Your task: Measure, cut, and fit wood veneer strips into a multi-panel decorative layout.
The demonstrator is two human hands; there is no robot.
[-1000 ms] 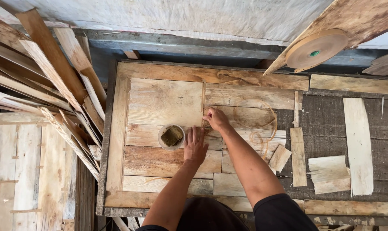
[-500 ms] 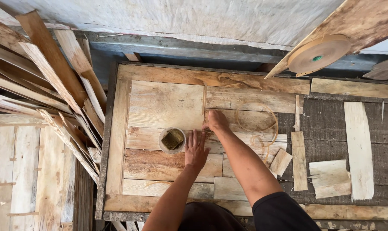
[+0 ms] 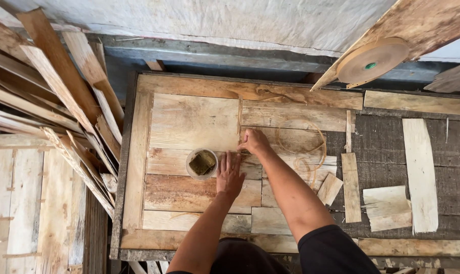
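Note:
My left hand (image 3: 229,176) lies flat, fingers spread, on a sheet of joined wood veneer pieces (image 3: 189,122) covering the workbench. My right hand (image 3: 254,142) is closed, fingertips pinching a thin strip of brown paper tape (image 3: 239,114) that runs up along the seam between two veneer pieces. Loose tape curls in a loop (image 3: 301,137) to the right of that hand. A small round cup (image 3: 202,163) with a dark sponge inside stands just left of my left hand.
A big roll of brown tape (image 3: 372,61) hangs on a slanted board at upper right. Loose veneer offcuts (image 3: 420,172) lie on the dark bench to the right. A pile of long veneer strips (image 3: 57,101) leans at the left beside a pale panel (image 3: 22,203).
My right hand has slid a little down the seam toward me. My left hand has stayed flat on the veneer beside the cup.

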